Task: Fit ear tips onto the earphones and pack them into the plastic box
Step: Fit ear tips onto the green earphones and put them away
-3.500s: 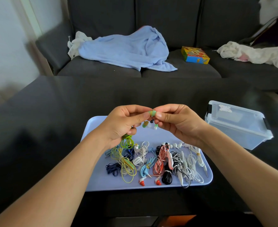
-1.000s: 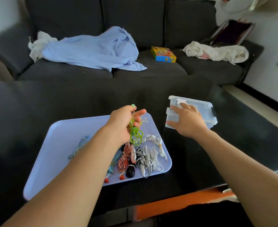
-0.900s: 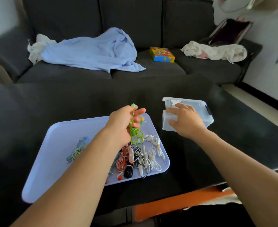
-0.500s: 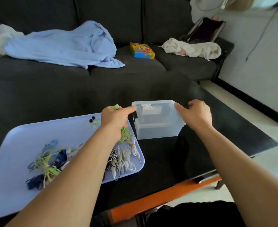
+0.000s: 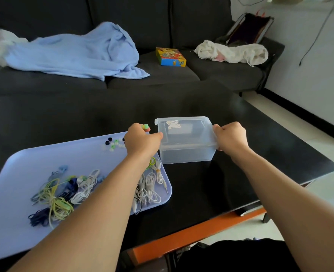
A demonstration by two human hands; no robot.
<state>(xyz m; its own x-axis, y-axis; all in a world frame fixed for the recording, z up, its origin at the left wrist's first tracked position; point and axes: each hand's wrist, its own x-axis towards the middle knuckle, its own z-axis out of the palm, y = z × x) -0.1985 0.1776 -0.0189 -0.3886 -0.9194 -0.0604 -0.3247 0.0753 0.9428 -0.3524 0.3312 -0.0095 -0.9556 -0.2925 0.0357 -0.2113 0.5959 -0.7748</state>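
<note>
The left hand point(image 5: 141, 143) has its fingers curled around a green earphone point(image 5: 146, 126), whose green ear tip pokes out above the knuckles while a loop of its green cord point(image 5: 152, 161) hangs out below the wrist; the thumb of this hand reaches across to touch the left edge of the box lid. The right hand point(image 5: 231, 137) has its fingers curled onto the right edge of the same lid, gripping it at the corner; so both hands meet the clear plastic box point(image 5: 185, 140) from either side. The box stands upright on the black table point(image 5: 240, 173), just beside the right end of the lavender tray point(image 5: 34, 160); its translucent lid point(image 5: 182, 128) is on, with a small pale sticker point(image 5: 172, 124) near the far left corner. On the tray, near its far edge and close to the left hand, lies a scatter of loose ear tips point(image 5: 113, 144), black, green and white; nearer the person lie bundled earphones, a yellow-green and navy tangle point(image 5: 52, 203) to the left and white coiled sets point(image 5: 150, 185) at the right end, partly hidden by the left forearm. Beyond the table a dark grey sofa point(image 5: 162, 16) carries a light blue blanket point(image 5: 73, 54), a colourful small box point(image 5: 170, 56) and a crumpled white cloth point(image 5: 231, 52).
</note>
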